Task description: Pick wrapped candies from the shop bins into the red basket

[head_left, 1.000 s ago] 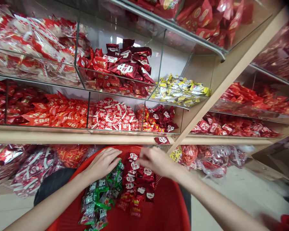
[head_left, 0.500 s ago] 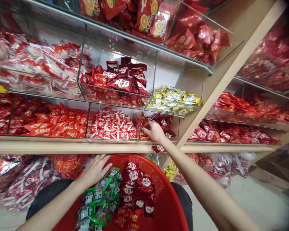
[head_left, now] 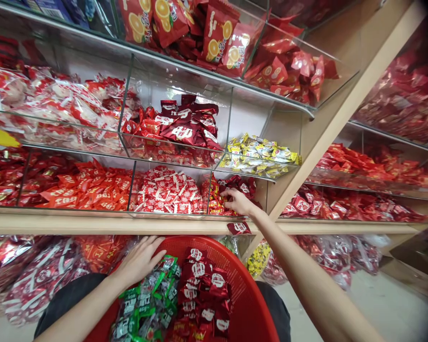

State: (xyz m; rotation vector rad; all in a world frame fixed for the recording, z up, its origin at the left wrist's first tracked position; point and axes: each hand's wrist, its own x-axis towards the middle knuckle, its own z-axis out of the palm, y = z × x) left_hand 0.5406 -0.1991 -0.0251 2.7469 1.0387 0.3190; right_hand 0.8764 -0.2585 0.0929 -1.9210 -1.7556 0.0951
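Observation:
A red plastic basket (head_left: 248, 294) rests in my lap and holds a pile of green-wrapped sweets (head_left: 144, 304) beside a pile of dark red wrapped sweets (head_left: 201, 294). My left hand (head_left: 141, 259) lies flat with spread fingers on the basket's far-left rim and the green pile. My right hand (head_left: 238, 202) reaches into a glass shelf bin (head_left: 258, 190) of dark red sweets (head_left: 244, 183), its fingers curled among the packets; what they grip is hidden. One dark red packet (head_left: 239, 228) hangs over the wooden shelf edge just below that hand.
Glass bins above hold orange-red sweets (head_left: 89, 187), red-and-white sweets (head_left: 167, 192), yellow sweets (head_left: 260, 154) and larger maroon packs (head_left: 187, 126). A slanted wooden post (head_left: 328, 121) divides off more red-filled shelves on the right. Bagged sweets (head_left: 39, 275) lie under the shelf.
My right hand rose from the basket's dark red pile up into the shelf bin of dark red sweets. The left hand stayed on the basket rim. The view tilted upward.

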